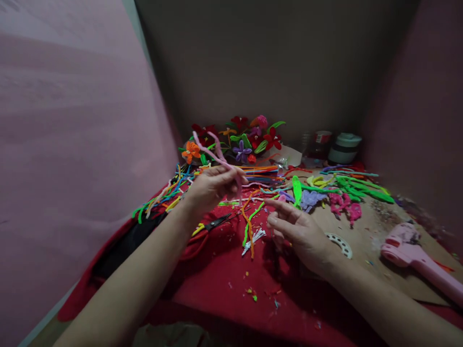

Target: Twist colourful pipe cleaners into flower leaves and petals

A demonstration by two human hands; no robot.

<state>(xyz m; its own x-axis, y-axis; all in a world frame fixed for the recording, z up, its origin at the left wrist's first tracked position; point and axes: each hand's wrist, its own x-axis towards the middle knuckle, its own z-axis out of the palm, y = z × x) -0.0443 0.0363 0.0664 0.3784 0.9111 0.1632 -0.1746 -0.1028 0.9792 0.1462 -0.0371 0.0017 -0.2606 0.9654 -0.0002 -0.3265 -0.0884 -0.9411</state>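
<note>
Over a red cloth (pixel 213 289), the right hand (pixel 298 233) has its fingers loosely parted, while the left hand (pixel 213 185) pinches a pink fuzzy stem (pixel 219 154), partly hiding a stem bundle (pixel 265 171) before a lidded jar (pixel 344 150), contents hidden.

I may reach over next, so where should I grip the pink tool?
Probably the slim handle, with the right hand from above and the near right: the pink tool lies on the cardboard with its bulky head toward the far left and handle running toward the picture's right edge.
</note>
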